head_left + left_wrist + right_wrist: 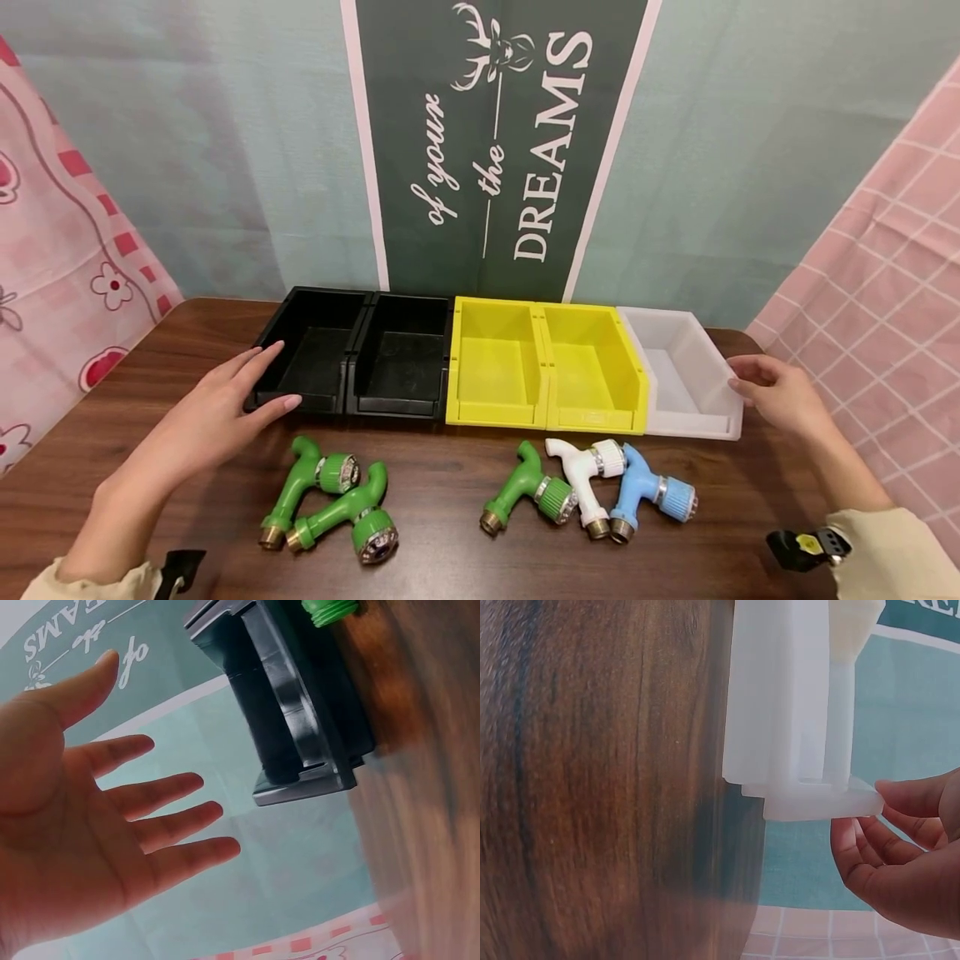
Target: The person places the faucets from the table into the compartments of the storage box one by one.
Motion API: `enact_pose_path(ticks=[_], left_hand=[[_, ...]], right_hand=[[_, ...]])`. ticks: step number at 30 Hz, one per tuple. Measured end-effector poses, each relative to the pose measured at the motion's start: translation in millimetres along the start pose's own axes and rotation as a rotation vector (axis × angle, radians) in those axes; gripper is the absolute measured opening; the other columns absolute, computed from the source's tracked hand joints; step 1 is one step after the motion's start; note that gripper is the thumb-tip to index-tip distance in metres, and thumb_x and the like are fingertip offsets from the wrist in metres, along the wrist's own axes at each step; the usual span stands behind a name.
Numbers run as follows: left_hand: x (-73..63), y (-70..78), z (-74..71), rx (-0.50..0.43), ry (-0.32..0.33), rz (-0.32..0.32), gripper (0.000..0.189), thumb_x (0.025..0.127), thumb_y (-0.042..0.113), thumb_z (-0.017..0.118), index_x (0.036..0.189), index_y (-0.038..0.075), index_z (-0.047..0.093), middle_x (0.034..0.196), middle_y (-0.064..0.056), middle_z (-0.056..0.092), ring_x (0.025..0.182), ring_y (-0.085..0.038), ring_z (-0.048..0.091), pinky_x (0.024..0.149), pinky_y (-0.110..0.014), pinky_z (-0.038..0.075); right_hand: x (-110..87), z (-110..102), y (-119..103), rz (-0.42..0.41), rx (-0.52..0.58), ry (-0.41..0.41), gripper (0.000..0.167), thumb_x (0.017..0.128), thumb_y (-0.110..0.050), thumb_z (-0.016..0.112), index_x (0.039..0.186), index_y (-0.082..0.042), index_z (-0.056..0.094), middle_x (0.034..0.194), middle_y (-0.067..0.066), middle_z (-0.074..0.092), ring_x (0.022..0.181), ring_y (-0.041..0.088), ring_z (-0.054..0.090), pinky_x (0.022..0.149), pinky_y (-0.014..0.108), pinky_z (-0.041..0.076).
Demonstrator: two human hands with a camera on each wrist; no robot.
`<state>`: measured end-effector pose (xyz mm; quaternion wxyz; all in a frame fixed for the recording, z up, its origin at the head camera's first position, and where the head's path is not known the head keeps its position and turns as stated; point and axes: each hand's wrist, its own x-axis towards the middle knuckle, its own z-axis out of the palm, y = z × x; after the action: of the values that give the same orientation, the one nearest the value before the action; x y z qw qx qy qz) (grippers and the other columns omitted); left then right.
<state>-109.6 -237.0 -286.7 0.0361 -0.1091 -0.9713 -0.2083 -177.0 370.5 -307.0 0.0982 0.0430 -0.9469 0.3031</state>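
My left hand hovers at the front left corner of the outer black bin, fingers extended and thumb spread; the left wrist view shows the palm with nothing in it. At the far end of the row, my right hand has its thumb and bent fingers at the side rim of the white bin. In front of the bins lie two green taps on the left. Further right are another green tap, a white tap and a light blue tap.
A second black bin and two yellow bins stand between the outer bins, side by side on the brown wooden table. Behind hangs a printed curtain; pink cloths flank the table.
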Motion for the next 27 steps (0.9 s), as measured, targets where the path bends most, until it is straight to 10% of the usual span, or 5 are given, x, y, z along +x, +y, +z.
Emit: enact_pose_path(ticks=[15, 27], left_hand=[[-5.3, 10.9, -3.9, -0.034, -0.057, -0.026, 0.070, 0.088, 0.045, 0.056, 0.137, 0.001, 0.034, 0.126, -0.034, 0.042, 0.112, -0.050, 0.041, 0.082, -0.063, 0.036], [-20.3, 6.3, 10.6, -0.058, -0.119, -0.024, 0.065, 0.081, 0.043, 0.065, 0.125, -0.001, 0.046, 0.095, -0.012, 0.062, 0.085, -0.029, 0.059, 0.067, -0.047, 0.047]], right_hand=[[0.1, 0, 1, 0.031, 0.029, -0.013, 0.039, 0.090, -0.009, 0.056, 0.119, 0.014, 0.044, 0.101, 0.032, 0.054, 0.063, 0.000, 0.051, 0.053, 0.020, 0.047], [0.8, 0, 4, 0.049, 0.048, -0.023, 0.041, 0.091, -0.010, 0.056, 0.121, 0.013, 0.042, 0.101, 0.030, 0.054, 0.063, 0.000, 0.052, 0.054, 0.020, 0.048]])
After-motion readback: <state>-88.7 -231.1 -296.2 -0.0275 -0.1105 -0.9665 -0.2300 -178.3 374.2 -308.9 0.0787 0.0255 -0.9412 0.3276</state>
